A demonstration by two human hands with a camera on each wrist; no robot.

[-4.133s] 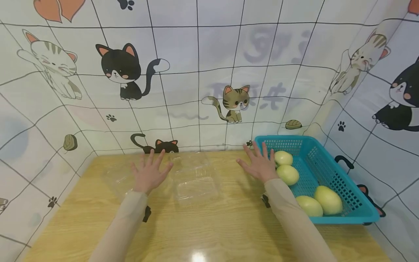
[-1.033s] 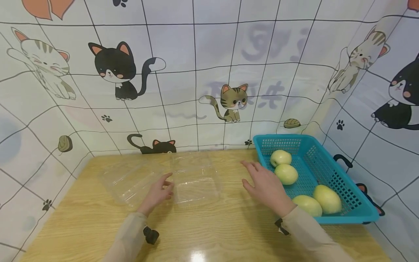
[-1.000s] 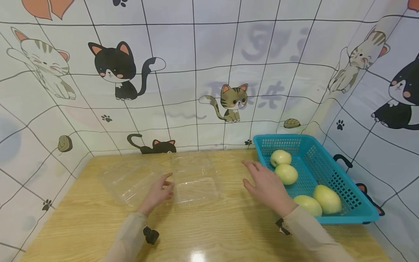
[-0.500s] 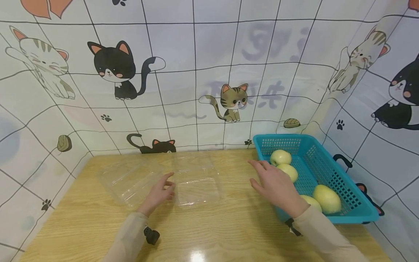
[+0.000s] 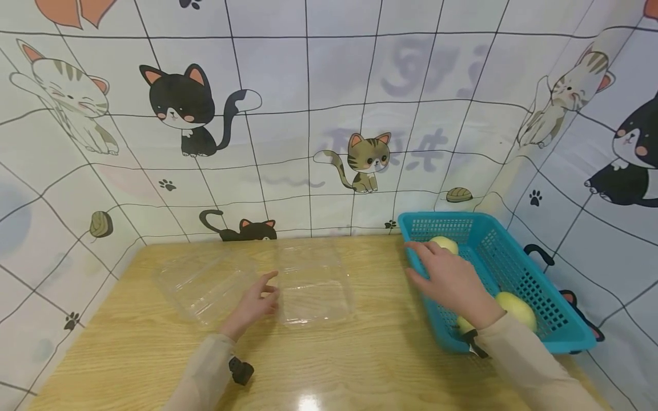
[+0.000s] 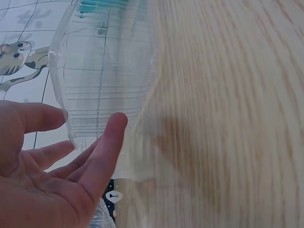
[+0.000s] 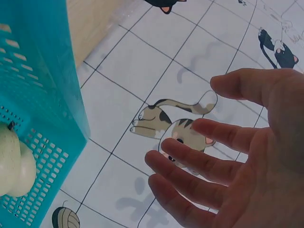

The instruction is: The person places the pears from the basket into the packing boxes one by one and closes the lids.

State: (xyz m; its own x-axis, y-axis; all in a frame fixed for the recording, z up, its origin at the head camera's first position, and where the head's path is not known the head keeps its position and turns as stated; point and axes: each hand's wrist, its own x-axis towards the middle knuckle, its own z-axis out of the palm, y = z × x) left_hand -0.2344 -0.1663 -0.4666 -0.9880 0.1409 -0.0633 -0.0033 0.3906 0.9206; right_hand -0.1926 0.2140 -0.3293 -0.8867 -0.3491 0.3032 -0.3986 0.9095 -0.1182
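Note:
My left hand [image 5: 257, 302] is at the left side of a clear plastic clamshell box [image 5: 315, 291], which lies with its lid folded back on the table. In the left wrist view, the fingertips [image 6: 116, 122] rest along the box's ribbed wall [image 6: 102, 90], the fingers relaxed and not wrapped round it. Over the left rim of a turquoise perforated basket [image 5: 557, 297] hovers my right hand [image 5: 452, 279], fingers spread and holding nothing. Pale yellow-green apples sit in the basket, one at the back [image 5: 446, 244] and one near the front [image 5: 516, 313]; the hand and sleeve partly hide others.
A second clear plastic clamshell [image 5: 205, 285] lies slanted at the left, partly behind the left hand. The light wooden table [image 5: 319, 365] ends at a white cloth wall [image 5: 288, 137] printed with cats. The basket stands against the right side.
My left hand has moved slightly right, and the clear box beside it has slid right too. My right hand has moved right, from beside the basket to over its rim.

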